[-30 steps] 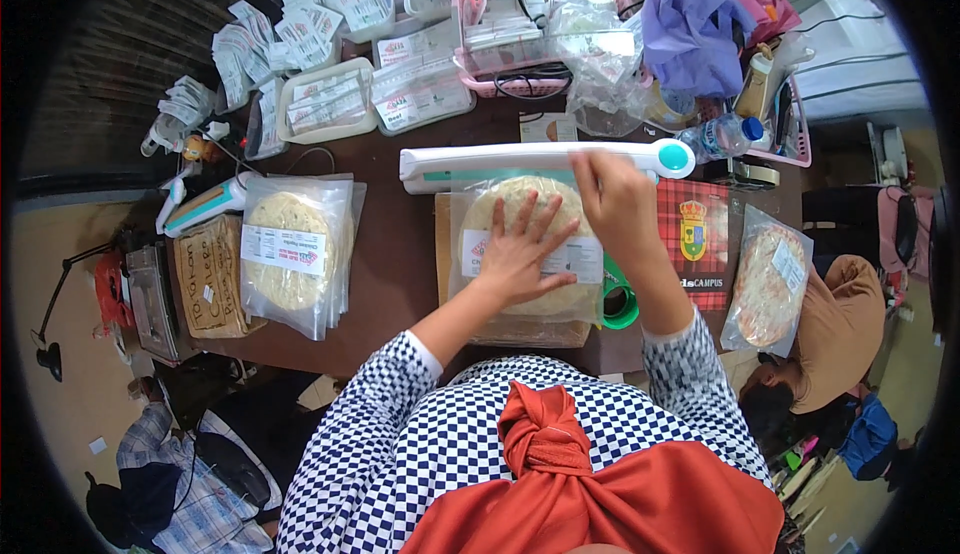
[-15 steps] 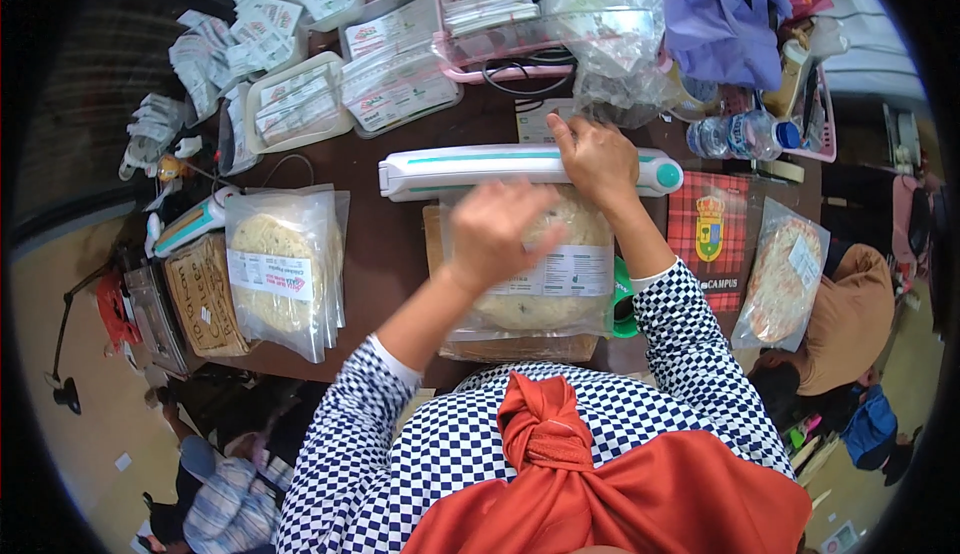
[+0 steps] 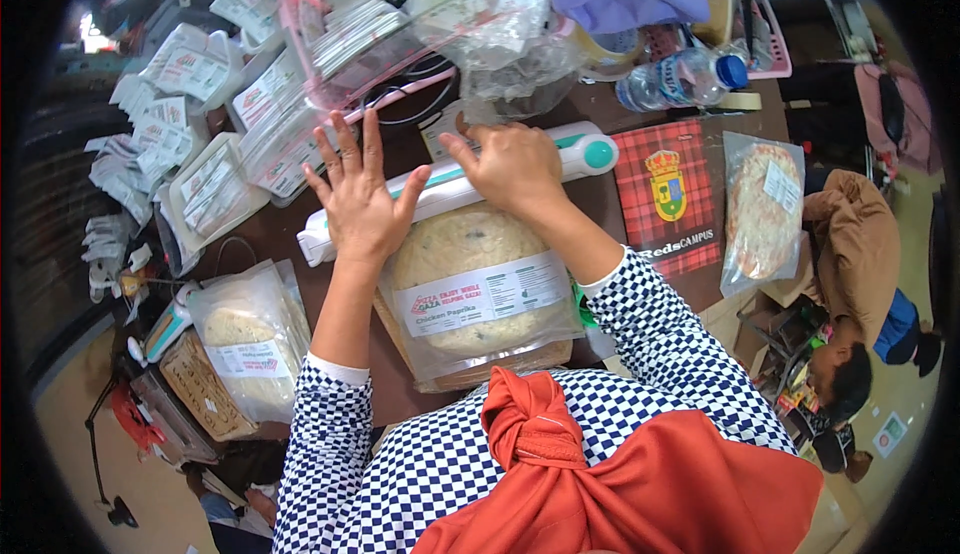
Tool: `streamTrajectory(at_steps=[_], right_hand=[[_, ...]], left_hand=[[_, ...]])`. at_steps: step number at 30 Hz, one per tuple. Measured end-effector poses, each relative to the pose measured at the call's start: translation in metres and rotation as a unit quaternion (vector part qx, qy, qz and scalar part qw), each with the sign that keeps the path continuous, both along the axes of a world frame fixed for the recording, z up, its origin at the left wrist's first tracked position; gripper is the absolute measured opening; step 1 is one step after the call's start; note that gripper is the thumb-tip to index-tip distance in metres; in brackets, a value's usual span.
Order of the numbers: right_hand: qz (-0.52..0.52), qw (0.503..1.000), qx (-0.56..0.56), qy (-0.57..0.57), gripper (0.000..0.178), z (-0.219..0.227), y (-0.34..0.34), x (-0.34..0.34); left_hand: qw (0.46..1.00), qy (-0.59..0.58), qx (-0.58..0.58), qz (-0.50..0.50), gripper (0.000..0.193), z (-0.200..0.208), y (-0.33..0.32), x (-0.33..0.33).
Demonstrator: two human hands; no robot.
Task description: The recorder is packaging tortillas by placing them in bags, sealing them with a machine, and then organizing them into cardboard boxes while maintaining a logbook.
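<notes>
A long white bag sealer (image 3: 440,187) with a teal strip lies across the table, tilted up toward its right end. My right hand (image 3: 515,166) presses down on it with fingers curled over its top, thumb sticking out. At the left part of the sealer, my left hand (image 3: 362,199) is open with fingers spread; whether it touches the sealer I cannot tell. A clear bag holding a round, pale pizza base (image 3: 470,234) with a white label lies just below the sealer, its top edge at the sealer. Under the bag is a brown board (image 3: 392,326).
More bagged bases (image 3: 245,329) are stacked at the left beside a wooden block (image 3: 205,379). Behind stand trays of labels (image 3: 215,189), a pink basket (image 3: 318,84) and a water bottle (image 3: 680,81). A red plaid folder (image 3: 668,199) and a bagged pizza (image 3: 763,204) lie right.
My left hand, blurred over the bag before, has moved up and left to the sealer with fingers spread. My right hand stays on the sealer. The whole view has turned and shifted.
</notes>
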State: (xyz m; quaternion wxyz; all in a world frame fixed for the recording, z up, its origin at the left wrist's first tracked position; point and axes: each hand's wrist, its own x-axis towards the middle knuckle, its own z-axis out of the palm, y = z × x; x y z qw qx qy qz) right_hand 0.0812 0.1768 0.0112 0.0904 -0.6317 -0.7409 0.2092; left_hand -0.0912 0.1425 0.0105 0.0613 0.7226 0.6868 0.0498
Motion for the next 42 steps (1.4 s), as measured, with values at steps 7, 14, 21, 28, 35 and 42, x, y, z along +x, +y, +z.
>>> streamTrajectory(at_steps=[7,14,21,28,35,42], right_hand=[[0.005,0.999,-0.038,0.004,0.049,0.006,0.002,-0.001],[-0.016,0.999,-0.031,0.005,0.050,0.006,-0.002,0.000],[-0.031,0.998,-0.058,0.004,0.052,0.012,-0.002,-0.002],[-0.024,0.997,-0.059,-0.039,0.053,0.006,0.000,-0.005],[-0.014,0.997,-0.071,-0.036,0.051,0.007,-0.006,-0.004],[0.002,0.999,-0.041,-0.019,0.039,0.004,-0.007,-0.006]], left_hand=[[1.000,0.017,0.014,0.001,0.077,-0.002,0.001,-0.002],[1.000,0.019,0.017,0.013,0.077,-0.005,-0.002,0.001],[0.987,-0.120,0.098,-0.034,0.083,-0.002,-0.005,-0.004],[0.965,-0.122,-0.042,-0.226,0.071,0.015,-0.106,0.055],[0.970,-0.114,-0.051,-0.209,0.071,0.004,-0.116,0.059],[0.969,-0.125,-0.043,-0.207,0.071,0.002,-0.120,0.056]])
